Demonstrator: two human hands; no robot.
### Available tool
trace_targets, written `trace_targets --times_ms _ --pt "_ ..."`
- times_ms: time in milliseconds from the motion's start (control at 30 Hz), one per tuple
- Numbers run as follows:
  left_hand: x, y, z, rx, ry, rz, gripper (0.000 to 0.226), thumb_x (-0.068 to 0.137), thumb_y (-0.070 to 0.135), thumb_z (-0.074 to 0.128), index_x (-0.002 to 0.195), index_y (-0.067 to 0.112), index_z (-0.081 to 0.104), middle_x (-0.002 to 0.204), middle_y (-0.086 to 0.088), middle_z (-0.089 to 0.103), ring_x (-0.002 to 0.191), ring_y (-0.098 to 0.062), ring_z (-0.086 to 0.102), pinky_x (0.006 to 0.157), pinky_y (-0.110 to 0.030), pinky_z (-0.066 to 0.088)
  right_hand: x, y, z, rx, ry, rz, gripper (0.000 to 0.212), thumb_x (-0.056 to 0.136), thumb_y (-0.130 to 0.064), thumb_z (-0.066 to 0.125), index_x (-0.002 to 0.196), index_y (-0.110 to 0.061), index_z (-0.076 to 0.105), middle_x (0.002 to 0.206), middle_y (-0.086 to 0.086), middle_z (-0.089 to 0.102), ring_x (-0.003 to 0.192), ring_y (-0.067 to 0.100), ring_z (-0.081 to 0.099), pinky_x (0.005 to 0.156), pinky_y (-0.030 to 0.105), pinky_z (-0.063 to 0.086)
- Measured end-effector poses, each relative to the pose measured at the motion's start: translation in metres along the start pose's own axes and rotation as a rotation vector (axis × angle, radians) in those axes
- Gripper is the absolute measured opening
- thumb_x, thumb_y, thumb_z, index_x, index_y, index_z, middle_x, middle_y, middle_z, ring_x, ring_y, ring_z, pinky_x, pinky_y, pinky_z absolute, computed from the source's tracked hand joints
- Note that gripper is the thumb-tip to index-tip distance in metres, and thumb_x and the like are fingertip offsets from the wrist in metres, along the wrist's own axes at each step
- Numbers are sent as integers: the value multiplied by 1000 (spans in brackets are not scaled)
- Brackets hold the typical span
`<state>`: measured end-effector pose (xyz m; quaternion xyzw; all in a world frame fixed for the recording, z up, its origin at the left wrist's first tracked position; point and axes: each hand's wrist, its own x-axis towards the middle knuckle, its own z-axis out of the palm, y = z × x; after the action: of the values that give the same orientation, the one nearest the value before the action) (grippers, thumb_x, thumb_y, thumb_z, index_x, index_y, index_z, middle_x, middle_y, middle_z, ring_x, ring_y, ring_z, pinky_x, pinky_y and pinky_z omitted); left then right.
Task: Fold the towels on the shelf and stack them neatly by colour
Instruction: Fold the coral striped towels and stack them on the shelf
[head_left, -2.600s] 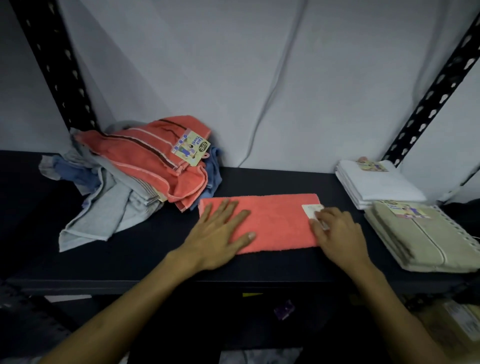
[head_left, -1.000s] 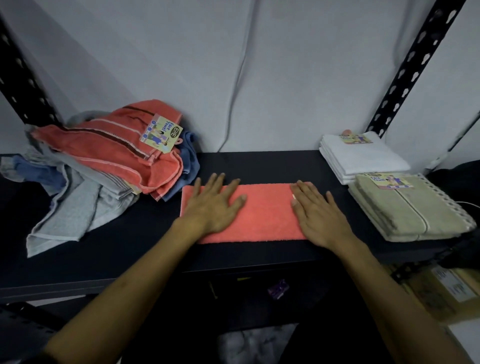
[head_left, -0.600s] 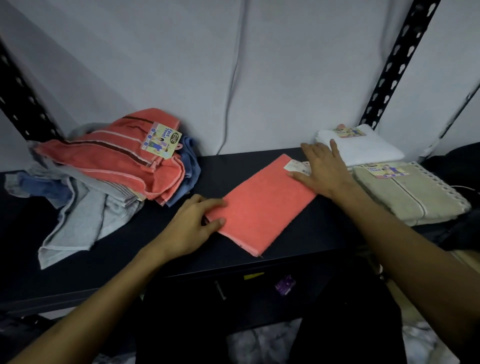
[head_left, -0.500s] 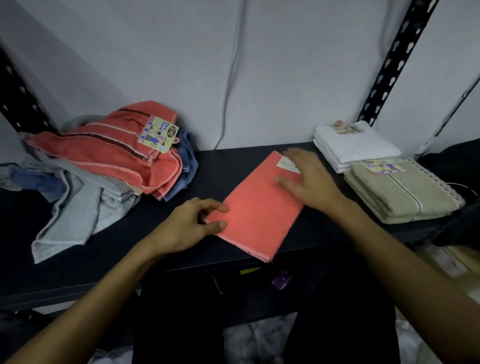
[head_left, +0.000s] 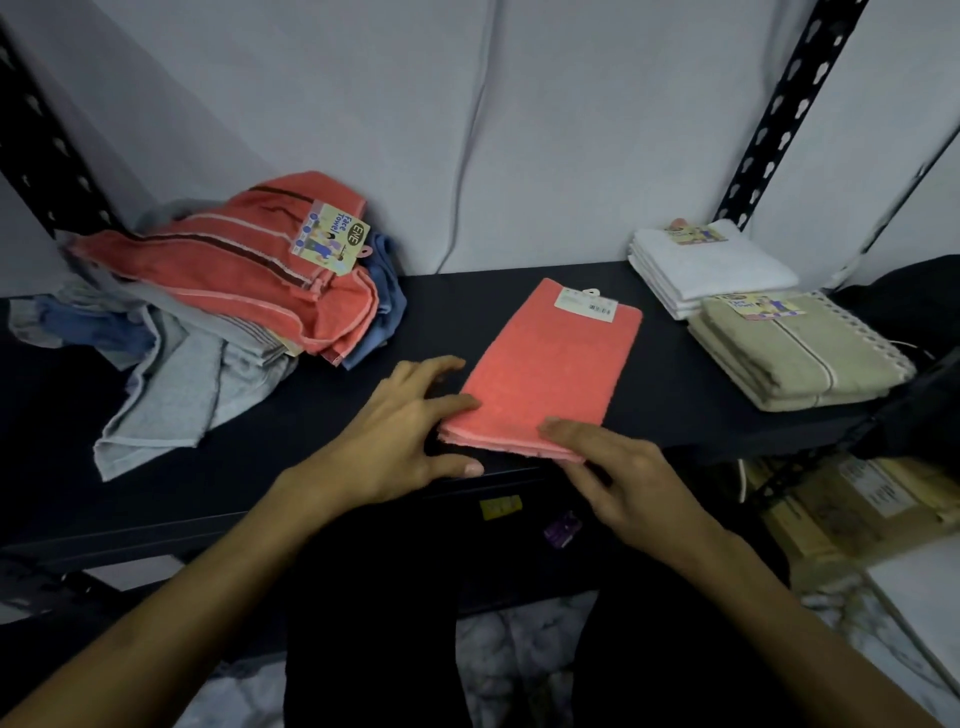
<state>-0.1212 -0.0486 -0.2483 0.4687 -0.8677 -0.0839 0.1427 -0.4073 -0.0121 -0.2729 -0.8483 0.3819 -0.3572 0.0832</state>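
Lying folded on the dark shelf (head_left: 675, 358), the coral towel (head_left: 550, 374) points its near end at both hands. Left hand (head_left: 395, 431) touches its near-left corner, fingers relaxed; right hand (head_left: 618, 483) rests straight fingertips on the near edge.

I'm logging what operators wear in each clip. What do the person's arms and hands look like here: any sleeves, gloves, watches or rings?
Both forearms are bare as far as the frame shows, with no sleeves in view. The left hand and right hand wear no gloves, and no watch, bracelet or ring is visible in this dim picture.
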Motion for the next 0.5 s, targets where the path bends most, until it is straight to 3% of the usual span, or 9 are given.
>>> trace_targets --times_ms 100,200,267,400,500 --pt "1 17 3 16 90 84 77 77 75 64 138 29 57 148 5 46 130 -15 42 104 -36 38 12 -11 -12 158 43 113 24 93 -10 69 117 -8 72 112 -5 74 101 4 70 87 24 55" --pt "3 24 -1 -155 210 135 45 87 37 78 128 25 63 115 11 68 100 -4 59 91 -28 47 16 -16 -24 255 52 185 21 93 -13 68 113 -14 73 105 -14 74 95 5 70 83 21 53" --pt "0 25 -9 -342 227 91 36 91 25 76 124 25 61 105 15 72 90 0 66 82 -23 52 14 -14 -31 275 68 234 20 93 -16 66 112 -17 72 105 -15 72 95 5 69 84 21 52" --pt "0 28 -18 -458 230 85 18 93 24 73 107 22 62 96 11 74 88 -14 71 78 -38 57 10 -14 -37 292 73 296 8 97 -16 62 102 -22 63 89 -6 65 79 15 63 72 30 48" --pt "4 29 -21 -521 309 41 16 88 24 79 101 19 71 88 9 75 83 -14 72 77 -38 57 11 -16 -39 377 87 333 4 95 -13 65 95 -16 63 83 -3 66 75 12 61 70 26 45"
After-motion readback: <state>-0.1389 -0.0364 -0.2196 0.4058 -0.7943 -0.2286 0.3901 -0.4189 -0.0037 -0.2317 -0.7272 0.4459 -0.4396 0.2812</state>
